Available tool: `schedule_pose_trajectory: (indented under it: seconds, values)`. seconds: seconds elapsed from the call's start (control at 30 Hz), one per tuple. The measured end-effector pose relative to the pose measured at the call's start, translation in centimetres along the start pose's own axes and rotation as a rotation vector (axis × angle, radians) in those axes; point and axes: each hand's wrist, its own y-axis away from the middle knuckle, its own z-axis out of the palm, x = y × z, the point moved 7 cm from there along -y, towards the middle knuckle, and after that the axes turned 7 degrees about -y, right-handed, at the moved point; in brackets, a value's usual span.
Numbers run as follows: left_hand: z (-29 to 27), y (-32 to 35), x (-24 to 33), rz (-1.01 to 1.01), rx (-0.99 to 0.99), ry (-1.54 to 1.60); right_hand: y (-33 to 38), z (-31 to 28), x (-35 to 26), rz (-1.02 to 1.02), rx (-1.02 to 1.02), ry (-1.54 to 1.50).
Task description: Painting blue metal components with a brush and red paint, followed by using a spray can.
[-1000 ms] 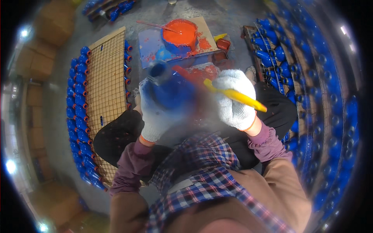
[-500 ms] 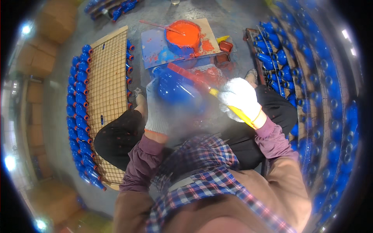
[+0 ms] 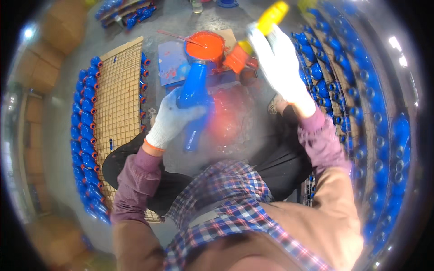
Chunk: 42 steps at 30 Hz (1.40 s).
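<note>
My left hand (image 3: pixel 169 118), in a white knit glove, is wrapped round the middle of a glossy blue bottle-shaped fitting (image 3: pixel 195 86). Its grey threaded neck points away from me, and its lower end comes out below my fingers. Up at the right, my gloved right hand (image 3: pixel 279 63) grips a paintbrush (image 3: pixel 273 17) with a yellow handle. The brush's orange-red bristles point down and left, apart from the fitting. Behind the fitting stands a tub of orange-red paint (image 3: pixel 212 56), with a thin stick (image 3: pixel 174 35) leaning in it.
Paint-stained cardboard (image 3: pixel 169 56) lies under the tub. A wire-mesh rack (image 3: pixel 118 90) stands at my left, edged by rows of blue fittings with red ends (image 3: pixel 86 131). More blue fittings (image 3: pixel 322 72) fill racks along the right. A small dark container (image 3: pixel 248 77) sits by the cardboard.
The brush has swung from beside the fitting up and away to the right, its handle now pointing up. My left hand has turned the fitting so its threaded neck shows, pointing away.
</note>
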Motion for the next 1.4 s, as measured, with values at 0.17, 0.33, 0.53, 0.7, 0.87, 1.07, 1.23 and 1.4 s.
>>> schedule_pose_trajectory:
  seconds: [0.17, 0.33, 0.53, 0.7, 0.87, 1.07, 1.23, 1.4]
  values:
    - [1.0, 1.2, 4.5, 0.298, 0.136, -0.965, -3.3, 4.8, 2.7, 0.09, -0.184, 0.075]
    - [2.3, 1.7, 5.2, 0.391, 0.046, -1.327, -1.9, 8.3, 3.3, 0.129, -0.426, 0.108]
    - [2.1, 1.6, 5.7, 0.406, 0.025, -1.308, 0.2, 6.1, -0.3, -0.117, -0.281, 0.088]
    - [0.9, 0.7, 3.8, 0.257, -0.029, -0.807, 2.4, 4.6, -1.6, -0.185, -0.242, -0.007]
    - [1.3, 0.6, -0.8, -0.052, -0.207, -0.112, 4.3, 3.7, -0.5, -0.067, -0.162, -0.223]
    - [2.3, 3.0, -7.8, -0.237, -0.03, 0.628, 6.8, 3.8, 3.3, 0.312, -0.128, -0.639]
    - [5.7, 3.3, -11.8, -0.232, -0.073, 1.35, 9.3, 5.7, 6.3, 0.48, 0.005, -0.867]
    - [10.2, 2.4, -10.6, -0.198, -0.307, 1.6, 12.0, 7.6, 7.7, 0.563, 0.144, -1.046]
